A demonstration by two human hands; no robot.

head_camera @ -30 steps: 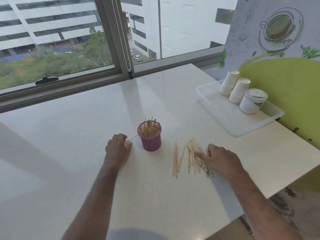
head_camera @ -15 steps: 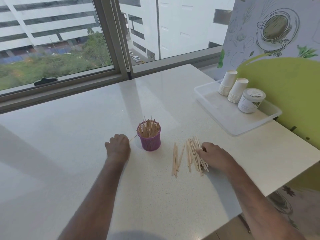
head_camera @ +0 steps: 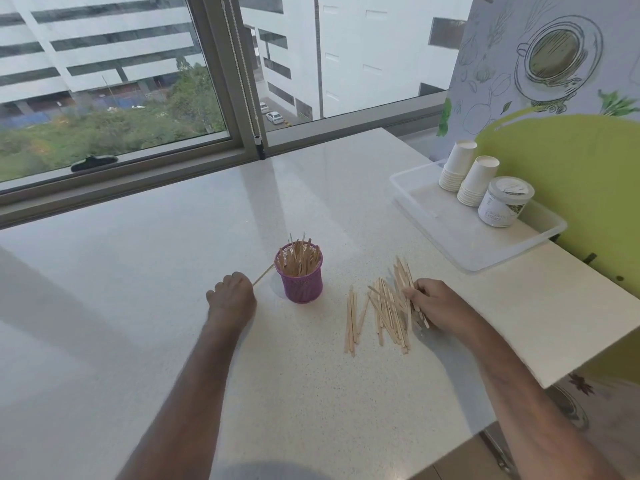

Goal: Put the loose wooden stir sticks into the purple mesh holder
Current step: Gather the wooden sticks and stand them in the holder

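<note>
A pale speckled counter runs along a wide window, with a clear plastic tray set off to the person's right against a green and illustrated wall. On the counter, roughly between the two forearms, stands the purple mesh holder, upright and already crowded with wooden sticks poking above its rim. One holder, then, and well filled.

What is left lies to its right: a loose pile of stir sticks spread flat on the counter, with a small separate group of perhaps three or four at its left edge. The pile overlaps too much for a true count; I would guess a few dozen. So the job looks to me partly done, with a good share remaining.

The right hand sits at the pile's right side, its fingers curled in around several sticks as if gathering a bunch. The left hand rests just beside the holder, fingers closed round a single stick whose free end reaches the holder's rim.

In the tray I count two stacks of white paper cups and one lidded tub, well apart from the work.
</note>
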